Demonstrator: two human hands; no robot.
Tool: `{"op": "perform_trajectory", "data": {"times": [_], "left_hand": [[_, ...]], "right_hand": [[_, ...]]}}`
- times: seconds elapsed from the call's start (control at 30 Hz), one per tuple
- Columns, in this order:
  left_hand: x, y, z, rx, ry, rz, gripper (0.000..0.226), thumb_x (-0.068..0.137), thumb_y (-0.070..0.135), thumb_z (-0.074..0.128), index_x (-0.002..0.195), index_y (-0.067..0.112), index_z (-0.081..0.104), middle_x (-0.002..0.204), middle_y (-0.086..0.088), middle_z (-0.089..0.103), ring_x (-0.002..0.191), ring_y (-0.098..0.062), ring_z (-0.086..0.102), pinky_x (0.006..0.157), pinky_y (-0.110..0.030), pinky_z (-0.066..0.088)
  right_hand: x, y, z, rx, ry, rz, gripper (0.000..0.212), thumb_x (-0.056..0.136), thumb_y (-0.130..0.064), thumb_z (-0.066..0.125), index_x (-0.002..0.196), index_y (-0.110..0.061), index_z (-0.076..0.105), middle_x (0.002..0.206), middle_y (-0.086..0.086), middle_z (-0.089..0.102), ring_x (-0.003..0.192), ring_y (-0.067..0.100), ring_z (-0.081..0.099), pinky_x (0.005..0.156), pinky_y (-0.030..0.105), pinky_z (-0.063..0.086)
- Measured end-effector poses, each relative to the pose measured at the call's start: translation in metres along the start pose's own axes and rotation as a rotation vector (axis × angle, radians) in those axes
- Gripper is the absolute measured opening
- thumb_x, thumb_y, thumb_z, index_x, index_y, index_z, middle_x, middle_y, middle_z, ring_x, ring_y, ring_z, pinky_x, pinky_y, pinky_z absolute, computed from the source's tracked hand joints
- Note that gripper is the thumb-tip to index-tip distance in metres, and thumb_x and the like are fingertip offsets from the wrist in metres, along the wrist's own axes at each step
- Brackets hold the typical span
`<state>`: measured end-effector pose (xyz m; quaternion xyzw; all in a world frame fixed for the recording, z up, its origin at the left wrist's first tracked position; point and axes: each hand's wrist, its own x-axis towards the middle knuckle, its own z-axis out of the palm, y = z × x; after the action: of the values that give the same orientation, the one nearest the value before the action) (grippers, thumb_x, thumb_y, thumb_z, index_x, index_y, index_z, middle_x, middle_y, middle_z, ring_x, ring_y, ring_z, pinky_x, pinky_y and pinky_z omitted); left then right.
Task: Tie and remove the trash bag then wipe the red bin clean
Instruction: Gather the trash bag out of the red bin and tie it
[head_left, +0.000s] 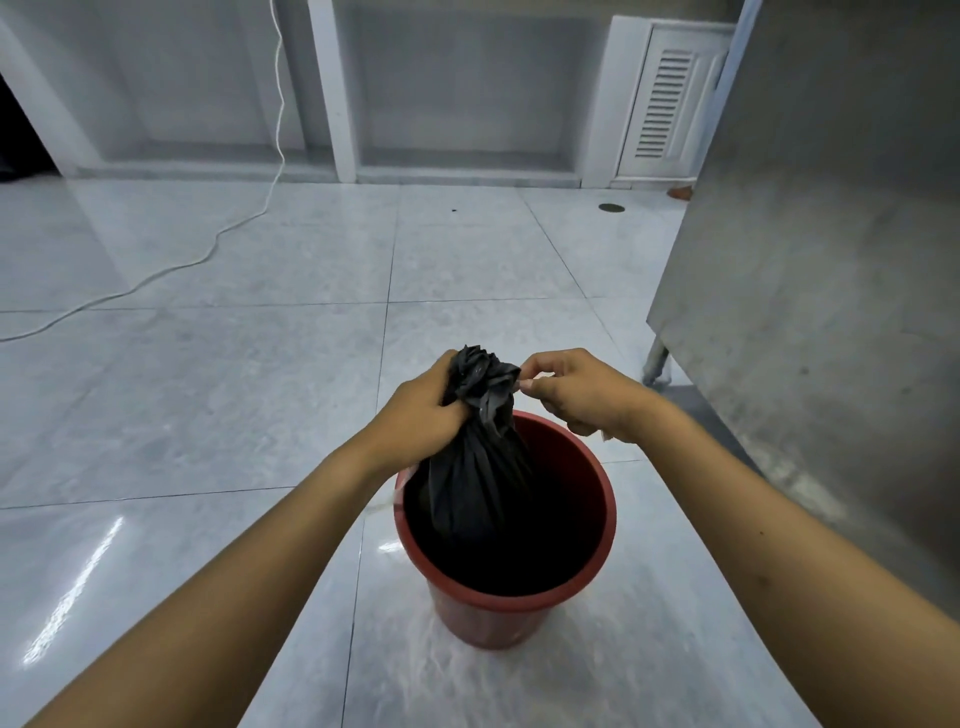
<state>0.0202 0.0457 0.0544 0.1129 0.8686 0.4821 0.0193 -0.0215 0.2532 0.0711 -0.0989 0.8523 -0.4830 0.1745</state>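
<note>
L hand (423, 410): clenched round bag neck, keeps gather tight.
R hand (576, 392): pinches a loose edge at the bunched top, prob. for knot.
Trash bag (475, 483): inside red bin (597, 499), on floor.

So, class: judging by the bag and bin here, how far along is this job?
Done: the black trash bag is gathered into a bunched neck. In hand: the left hand grips that neck while the right hand pinches its top, so tying is under way. Left: lifting the bag out of the red bin, then wiping it.
</note>
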Motion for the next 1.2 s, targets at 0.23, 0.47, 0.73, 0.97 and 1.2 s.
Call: {"op": "perform_trajectory", "data": {"times": [0.23, 0.47, 0.73, 0.97, 1.2], "left_hand": [[0.001, 0.002, -0.005, -0.211, -0.125, -0.172, 0.003, 0.092, 0.023, 0.058, 0.094, 0.023, 0.058, 0.062, 0.013, 0.063, 0.052, -0.002, 0.060, 0.048, -0.016, 0.047], [0.004, 0.012, -0.013, 0.316, -0.051, -0.005, 0.009, 0.085, 0.024, 0.057, 0.077, 0.023, 0.060, 0.081, 0.002, 0.066, 0.078, -0.018, 0.060, 0.064, -0.027, 0.044], [0.002, 0.016, -0.010, 0.208, -0.100, -0.104, 0.031, 0.089, 0.021, 0.047, 0.073, 0.047, 0.054, 0.081, 0.019, 0.059, 0.082, -0.011, 0.057, 0.069, -0.028, 0.049], [0.004, 0.020, -0.006, 0.369, 0.000, -0.118, 0.020, 0.091, 0.020, 0.041, 0.084, 0.036, 0.051, 0.091, 0.005, 0.063, 0.093, -0.026, 0.057, 0.075, -0.033, 0.043], [0.014, 0.021, 0.015, -0.074, 0.097, -0.418, 0.020, 0.083, 0.005, 0.038, 0.084, 0.007, 0.058, 0.057, -0.004, 0.053, 0.043, -0.017, 0.042, 0.042, -0.022, 0.030]], "right_hand": [[0.004, 0.002, 0.013, -0.064, -0.003, 0.020, 0.034, 0.096, -0.015, 0.045, 0.087, -0.037, 0.069, 0.041, -0.011, 0.032, 0.037, 0.012, 0.021, 0.040, 0.018, 0.020], [0.002, 0.000, 0.009, -0.024, 0.076, -0.004, 0.031, 0.098, -0.015, 0.048, 0.084, -0.029, 0.071, 0.051, -0.002, 0.028, 0.041, 0.013, 0.018, 0.042, 0.019, 0.017], [-0.003, -0.001, -0.003, -0.153, 0.272, -0.024, 0.025, 0.097, -0.011, 0.048, 0.089, -0.017, 0.071, 0.060, -0.013, 0.043, 0.038, -0.002, 0.034, 0.030, 0.008, 0.022], [-0.012, -0.005, -0.011, -0.419, 0.078, 0.167, 0.018, 0.091, -0.018, 0.052, 0.081, -0.023, 0.065, 0.070, -0.002, 0.051, 0.051, 0.023, 0.046, 0.050, 0.025, 0.042], [-0.030, -0.029, 0.028, -0.502, -0.261, 0.182, 0.025, 0.083, -0.006, 0.051, 0.070, -0.022, 0.065, 0.059, 0.001, 0.053, 0.046, 0.016, 0.046, 0.041, 0.019, 0.042]]}}
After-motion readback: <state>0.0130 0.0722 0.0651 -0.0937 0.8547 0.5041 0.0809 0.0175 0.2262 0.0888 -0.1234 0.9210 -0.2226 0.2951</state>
